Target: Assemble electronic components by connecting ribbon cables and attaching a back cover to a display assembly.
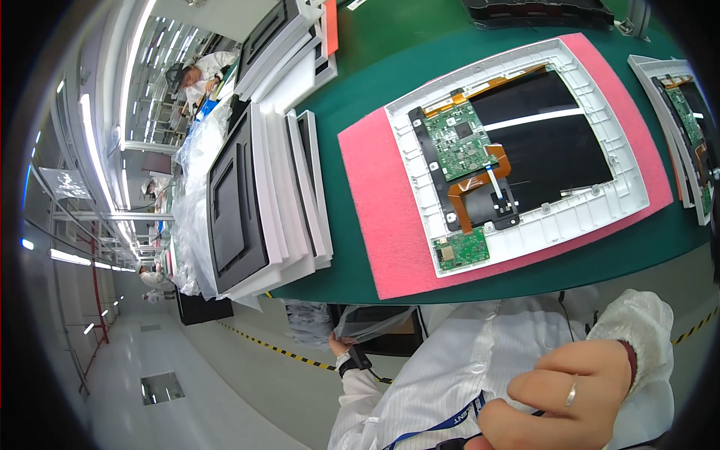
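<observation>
The plastic bag (371,321) hangs below the near edge of the green worktop (375,90), low in the middle of the view. It is clear, crinkled film wrapped about a dark flat panel, and its long axis runs roughly left to right, with the left end tipped slightly down toward the floor (187,397). The left hand (341,345) reaches out from a white sleeve with a dark strap at the wrist; its fingers close on the lower left corner of the bag and grip it. The forearm runs up and away from the body toward that corner.

The right hand (559,397) sits close to the chest at the near right. It is loosely curled, knuckles up, with a ring on one finger. It rests against the white coat (465,367), and I cannot tell whether it grips anything there. A blue neck strap (442,426) crosses the coat just left of it.

On the worktop, a pink foam pad (382,225) carries an open white frame (600,202) lying face down, tilted so its long axis runs from near left to far right. Inside it are a black panel (547,142), a green circuit board (461,139), orange ribbon cable (469,187) and a small green board (461,250) at the near corner. To the left stands a stack of white and dark frames (262,202). Another open frame (686,127) lies at the far right edge.
</observation>
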The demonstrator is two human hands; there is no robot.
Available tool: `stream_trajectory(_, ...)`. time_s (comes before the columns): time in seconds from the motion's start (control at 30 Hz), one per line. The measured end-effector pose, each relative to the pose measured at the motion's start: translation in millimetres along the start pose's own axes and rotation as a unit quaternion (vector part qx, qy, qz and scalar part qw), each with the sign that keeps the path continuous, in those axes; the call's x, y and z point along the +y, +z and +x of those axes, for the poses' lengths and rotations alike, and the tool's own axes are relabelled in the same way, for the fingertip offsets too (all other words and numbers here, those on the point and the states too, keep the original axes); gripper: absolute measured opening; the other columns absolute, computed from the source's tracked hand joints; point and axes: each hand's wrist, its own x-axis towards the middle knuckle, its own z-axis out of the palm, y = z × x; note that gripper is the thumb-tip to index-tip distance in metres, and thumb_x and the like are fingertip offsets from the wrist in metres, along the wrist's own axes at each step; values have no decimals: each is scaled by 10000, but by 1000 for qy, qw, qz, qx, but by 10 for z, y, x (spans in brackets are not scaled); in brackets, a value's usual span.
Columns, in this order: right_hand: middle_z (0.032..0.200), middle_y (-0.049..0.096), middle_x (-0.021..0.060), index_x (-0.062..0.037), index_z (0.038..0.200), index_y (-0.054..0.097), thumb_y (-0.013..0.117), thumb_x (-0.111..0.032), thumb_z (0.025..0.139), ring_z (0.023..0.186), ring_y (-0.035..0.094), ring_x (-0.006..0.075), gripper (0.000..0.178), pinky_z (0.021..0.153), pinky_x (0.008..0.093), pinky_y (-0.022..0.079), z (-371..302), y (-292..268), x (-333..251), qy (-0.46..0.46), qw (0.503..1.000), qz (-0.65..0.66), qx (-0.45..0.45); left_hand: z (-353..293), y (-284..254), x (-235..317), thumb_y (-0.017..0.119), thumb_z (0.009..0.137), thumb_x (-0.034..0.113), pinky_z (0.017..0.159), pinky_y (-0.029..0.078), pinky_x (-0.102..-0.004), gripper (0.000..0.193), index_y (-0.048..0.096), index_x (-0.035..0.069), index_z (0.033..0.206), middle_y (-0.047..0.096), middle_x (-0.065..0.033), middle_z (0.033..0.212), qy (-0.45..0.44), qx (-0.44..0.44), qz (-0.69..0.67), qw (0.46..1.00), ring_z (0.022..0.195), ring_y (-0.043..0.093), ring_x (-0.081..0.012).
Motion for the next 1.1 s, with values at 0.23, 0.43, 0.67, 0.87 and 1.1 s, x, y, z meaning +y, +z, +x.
stream_trajectory(0.23,590,471,44,-12,682,569,662,-92,656,455,445,161,125,409,269,311,5,-72,71,-20,996,72,-42,-62,-20,-23,537,839,466,344,250,-296,477,253,186,577,252,24,436,30,15,32,999,352,305,-155)
stream_trajectory(0.43,603,492,56,2,679,569,634,-83,720,470,466,160,115,406,263,313,-10,-59,96,-64,994,75,-56,162,-84,-43,538,843,430,353,263,-302,465,267,181,558,262,18,434,54,-19,62,996,356,307,-158)
stream_trajectory(0.67,596,501,67,9,661,559,639,-65,708,455,461,167,119,401,271,330,1,-17,38,-39,994,94,-32,323,-216,-49,476,849,474,382,336,-410,518,276,151,496,341,-90,417,4,-68,103,992,377,400,-297)
stream_trajectory(0.87,560,485,59,7,661,574,674,-120,670,417,433,194,163,391,278,335,8,102,-92,77,994,13,81,347,-222,-80,471,855,466,398,350,-432,502,290,140,519,341,-96,424,9,-75,94,993,391,413,-306)
stream_trajectory(1.1,622,541,70,-28,694,619,687,-169,656,561,518,238,161,528,313,423,58,244,-359,229,949,-96,194,277,-181,-101,471,881,402,403,346,-422,396,306,128,649,379,-88,489,6,-91,103,991,414,418,-280)
